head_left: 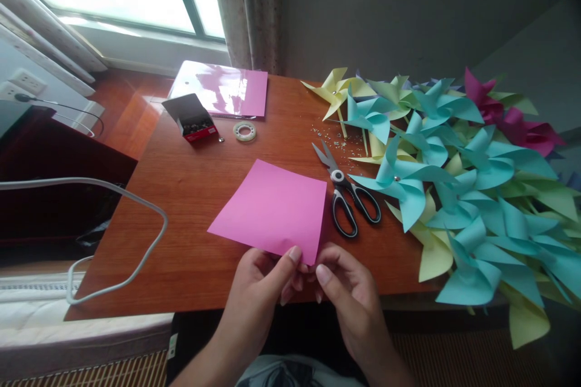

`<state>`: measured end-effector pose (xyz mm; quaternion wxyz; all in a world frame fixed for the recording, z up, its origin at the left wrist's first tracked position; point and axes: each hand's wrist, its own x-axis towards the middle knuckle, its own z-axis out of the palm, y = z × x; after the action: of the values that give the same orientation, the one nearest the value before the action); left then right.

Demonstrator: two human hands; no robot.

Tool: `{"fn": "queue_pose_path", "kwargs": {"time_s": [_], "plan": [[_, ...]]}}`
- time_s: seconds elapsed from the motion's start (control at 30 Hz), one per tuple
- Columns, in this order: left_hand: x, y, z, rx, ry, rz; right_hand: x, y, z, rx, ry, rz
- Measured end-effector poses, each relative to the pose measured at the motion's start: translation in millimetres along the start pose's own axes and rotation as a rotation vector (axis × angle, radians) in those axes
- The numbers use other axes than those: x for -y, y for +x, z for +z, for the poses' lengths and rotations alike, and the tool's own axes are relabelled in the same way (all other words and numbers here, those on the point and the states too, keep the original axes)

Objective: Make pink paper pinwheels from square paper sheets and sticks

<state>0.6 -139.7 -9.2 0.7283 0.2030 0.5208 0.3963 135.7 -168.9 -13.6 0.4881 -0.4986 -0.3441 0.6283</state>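
A sheet of pink paper (275, 208) is held above the near part of the table, its far edge pointing away from me. My left hand (263, 281) pinches its near edge, thumb on top and fingers underneath. Curled at the near right corner of the same sheet is my right hand (351, 290), with its fingertips close to the left ones. Parts of both hands' fingers are hidden under the paper. Just right of the sheet lie scissors (338, 176) with black and white handles, blades slightly apart and pointing away.
Many paper pinwheels (399, 178), turquoise, yellow and magenta, pile up on the right. Tiny bits (338, 144) are scattered beside them. Farther back are a tape roll (236, 133), an open small box (200, 133) and a plastic packet of pink paper (256, 94). A white cable (147, 205) loops at left.
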Motion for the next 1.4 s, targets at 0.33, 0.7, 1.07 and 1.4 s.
{"fn": "queue_pose_path", "kwargs": {"time_s": [0.33,0.7,1.07,1.4], "plan": [[1.7,-0.4,0.8,-0.003,0.007,-0.006,-5.9,-1.5,3.3,-0.023,0.114,-0.017],[-0.6,1.1,-0.2,0.004,0.145,0.067,1.4,2.0,-0.7,-0.017,0.021,0.024],[1.1,-1.1,-0.7,0.023,0.289,0.235,9.9,11.1,-9.4,0.017,-0.137,0.081],[-1.8,2.5,-7.2,0.001,0.179,0.105,5.5,2.8,-3.4,0.011,-0.013,0.031]]}}
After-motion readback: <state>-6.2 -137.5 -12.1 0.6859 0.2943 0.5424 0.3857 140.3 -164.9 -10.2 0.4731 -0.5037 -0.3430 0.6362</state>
